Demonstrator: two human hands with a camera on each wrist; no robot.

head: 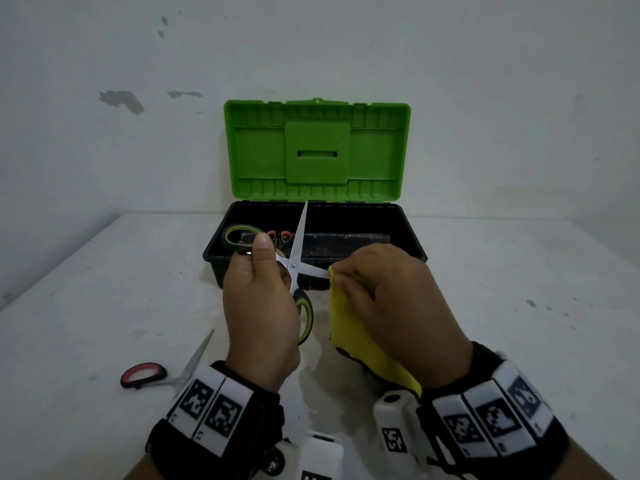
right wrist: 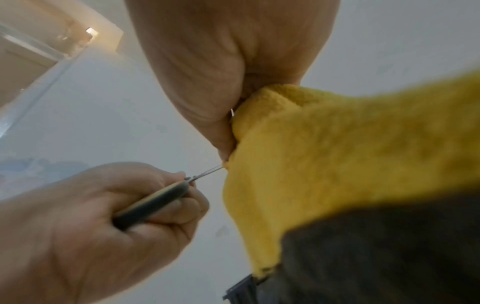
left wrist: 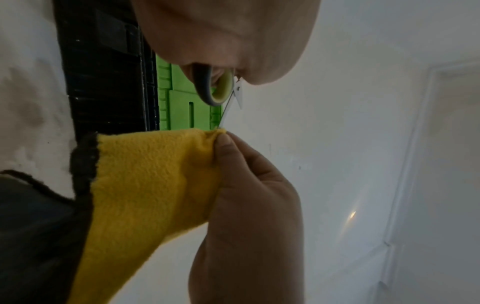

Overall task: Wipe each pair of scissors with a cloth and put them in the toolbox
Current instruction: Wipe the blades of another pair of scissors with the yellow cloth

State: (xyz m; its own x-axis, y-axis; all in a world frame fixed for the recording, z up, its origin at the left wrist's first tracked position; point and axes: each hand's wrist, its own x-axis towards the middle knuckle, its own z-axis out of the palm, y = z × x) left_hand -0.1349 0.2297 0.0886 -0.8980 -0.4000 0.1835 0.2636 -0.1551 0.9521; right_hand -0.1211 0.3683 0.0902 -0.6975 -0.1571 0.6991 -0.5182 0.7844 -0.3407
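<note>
My left hand (head: 259, 306) grips the green-and-grey handles of a pair of scissors (head: 293, 265) spread wide, one blade pointing up over the toolbox (head: 408, 251), the other pointing right. My right hand (head: 391, 299) pinches a yellow cloth (head: 353, 327) around that right blade, whose tip is hidden inside the fold. The left wrist view shows the handle loop (left wrist: 218, 88) under my left hand (left wrist: 228, 30) and the cloth (left wrist: 155, 174) pinched by my right hand (left wrist: 246, 195). In the right wrist view the cloth (right wrist: 324, 154) covers the blade, with the handle (right wrist: 155, 203) in my left fist (right wrist: 91, 216).
The black toolbox stands open with its green lid (head: 317, 150) upright against the wall. Orange-handled scissors (head: 278, 237) lie inside at the left. Red-handled scissors (head: 149, 374) lie on the white table (head: 519, 341) near my left wrist.
</note>
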